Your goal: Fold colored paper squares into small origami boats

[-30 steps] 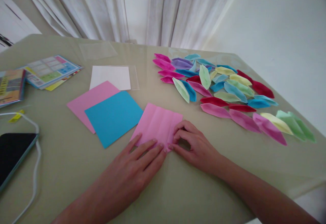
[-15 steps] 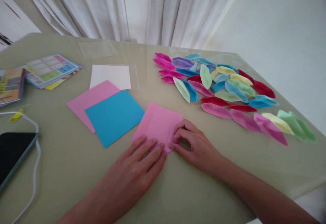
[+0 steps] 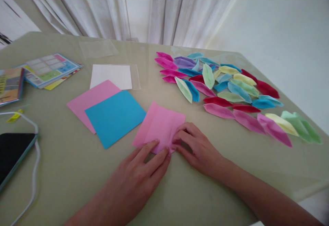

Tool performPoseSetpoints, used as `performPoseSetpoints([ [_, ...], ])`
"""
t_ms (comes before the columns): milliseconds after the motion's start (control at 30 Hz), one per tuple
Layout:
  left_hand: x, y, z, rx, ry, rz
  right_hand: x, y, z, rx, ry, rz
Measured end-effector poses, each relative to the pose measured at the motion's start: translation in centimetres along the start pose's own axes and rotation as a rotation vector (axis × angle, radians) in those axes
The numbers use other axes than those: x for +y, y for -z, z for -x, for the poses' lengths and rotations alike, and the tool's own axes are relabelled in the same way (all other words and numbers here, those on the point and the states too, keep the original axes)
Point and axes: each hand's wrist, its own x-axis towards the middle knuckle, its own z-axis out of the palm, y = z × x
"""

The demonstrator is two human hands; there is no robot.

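Note:
A creased pink paper square lies on the table in front of me. My left hand rests flat on the table with its fingers stretched out, the fingertips pressing the paper's near edge. My right hand is curled, its thumb and fingers pinching the paper's near right corner. Left of the paper lie a blue sheet overlapping a pink sheet, with a white sheet behind them.
Several folded paper boats in pink, blue, green, yellow, red and purple spread across the right of the olive table. Printed booklets lie at far left; a dark tablet and white cable at near left. Curtains hang behind.
The pink paper's left side has lifted and folded inward a little. My left fingertips have drawn closer together on its near edge; my right hand keeps its pinch on the corner.

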Motion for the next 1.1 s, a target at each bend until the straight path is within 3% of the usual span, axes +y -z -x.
performPoseSetpoints([
  [167,0.0,-0.1,-0.2,0.01,0.034,0.031,-0.7,0.7,0.4,0.01,0.293,0.263],
  [267,0.0,-0.3,-0.3,0.044,0.036,0.057,-1.4,0.8,0.8,-0.018,0.365,0.386],
  [567,0.0,0.2,-0.2,0.06,0.025,0.065,-1.8,0.5,2.5,-0.022,0.203,0.562],
  [733,-0.6,0.4,-0.3,0.112,0.041,0.107,-1.8,1.0,2.0,0.007,0.213,0.556],
  [933,-4.1,0.7,0.1,0.188,0.114,0.202,0.5,2.9,0.5,0.03,0.15,0.364],
  [1100,-6.7,0.3,0.9,0.174,0.102,0.272,1.6,2.8,0.1,-0.076,0.178,0.27],
])
